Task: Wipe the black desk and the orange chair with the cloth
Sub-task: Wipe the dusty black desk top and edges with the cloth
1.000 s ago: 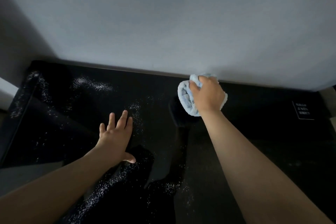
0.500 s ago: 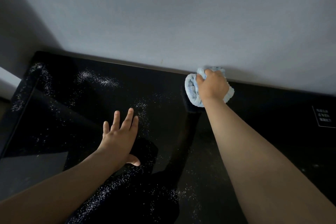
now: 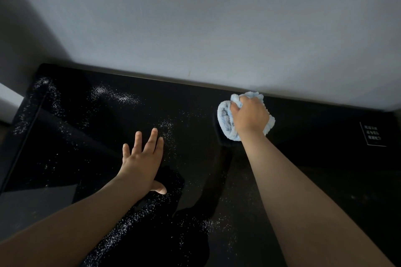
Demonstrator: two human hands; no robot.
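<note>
The glossy black desk point(image 3: 314, 165) fills the lower half of the head view, strewn with white specks point(image 3: 117, 95) on its left and middle. My right hand point(image 3: 249, 115) grips a bunched light-blue cloth point(image 3: 225, 121) and presses it on the desk close to the back edge by the wall. My left hand point(image 3: 143, 158) lies flat on the desk with fingers spread, left of the cloth. The orange chair is out of view.
A pale grey wall point(image 3: 206, 24) rises directly behind the desk's back edge. A small white-printed label point(image 3: 373, 135) sits on the desk at the far right. The desk's left edge point(image 3: 19, 136) drops off beside a white strip.
My right hand has carried the cloth away from me toward the wall and a little to the right. My left hand has stayed flat in about the same place.
</note>
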